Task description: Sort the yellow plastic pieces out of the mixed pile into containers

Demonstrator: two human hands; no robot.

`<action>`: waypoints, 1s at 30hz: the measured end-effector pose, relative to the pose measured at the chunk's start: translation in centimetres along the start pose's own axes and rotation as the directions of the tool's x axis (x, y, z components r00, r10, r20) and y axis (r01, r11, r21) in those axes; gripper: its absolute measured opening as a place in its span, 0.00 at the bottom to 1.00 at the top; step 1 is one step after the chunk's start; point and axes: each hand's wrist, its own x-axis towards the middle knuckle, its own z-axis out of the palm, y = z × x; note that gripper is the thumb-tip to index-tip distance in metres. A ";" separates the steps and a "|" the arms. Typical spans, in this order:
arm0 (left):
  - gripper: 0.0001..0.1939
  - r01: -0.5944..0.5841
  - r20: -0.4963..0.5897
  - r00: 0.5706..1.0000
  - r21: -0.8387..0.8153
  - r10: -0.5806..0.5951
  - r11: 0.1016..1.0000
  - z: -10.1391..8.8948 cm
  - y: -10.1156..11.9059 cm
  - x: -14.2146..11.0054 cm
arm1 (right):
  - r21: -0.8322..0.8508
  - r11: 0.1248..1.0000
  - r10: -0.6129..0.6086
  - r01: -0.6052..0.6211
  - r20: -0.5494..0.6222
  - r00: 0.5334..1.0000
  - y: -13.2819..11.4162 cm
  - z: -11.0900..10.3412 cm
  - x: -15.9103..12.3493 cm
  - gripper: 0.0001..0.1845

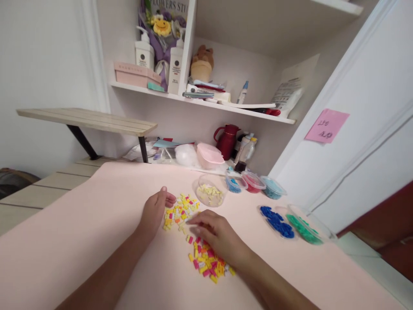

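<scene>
My left hand rests on its edge at the left side of a loose pile of small bricks, yellow, white, orange and pink. Its fingers are loosely curved and hold nothing. Over the gap between this pile and a nearer pile of yellow, pink and orange bricks is my right hand. Its thumb and forefinger stand apart close to a few pale yellow pieces, and its palm hides part of the nearer pile. Behind both hands, a clear round dish contains pale yellow pieces.
Along the right stand tubs of blue, red and light blue pieces, plus dishes of dark blue and green pieces. A pink box, red jug and bottles stand behind. A raised wooden shelf overhangs the left.
</scene>
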 end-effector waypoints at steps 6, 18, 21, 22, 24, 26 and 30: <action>0.30 -0.004 0.012 1.000 0.012 0.004 1.000 0.2 -0.5 0.2 | -0.126 0.992 0.006 -0.003 0.020 1.000 -0.3 1.0 -0.6 0.18; 0.24 -0.020 0.061 0.998 0.060 0.016 0.998 0.1 -1.1 0.3 | -0.231 0.973 -0.040 0.031 -0.031 0.999 0.4 1.6 -0.8 0.24; 0.24 -0.010 0.057 0.998 0.050 0.007 0.999 0.1 -1.0 0.2 | -0.228 0.974 -0.026 0.016 -0.037 0.999 0.5 1.1 -1.1 0.17; 0.23 -0.004 0.056 0.998 0.044 0.002 0.999 0.1 -1.0 0.2 | -0.223 0.975 -0.023 0.011 -0.051 0.998 0.5 1.0 -1.1 0.14; 0.23 0.003 0.052 0.999 0.033 -0.004 0.999 0.2 -1.0 0.2 | -0.226 0.974 -0.045 0.025 -0.080 0.996 0.6 1.1 -1.1 0.10; 0.24 0.001 0.055 0.998 0.028 -0.003 1.000 0.2 -1.2 0.2 | -0.269 0.959 -0.115 0.089 -0.085 0.990 0.7 1.4 -1.0 0.10; 0.23 -0.011 0.063 0.998 0.029 0.009 1.000 0.2 -1.5 0.3 | -0.370 0.893 -0.280 0.257 -0.008 0.960 0.8 1.9 -0.7 0.14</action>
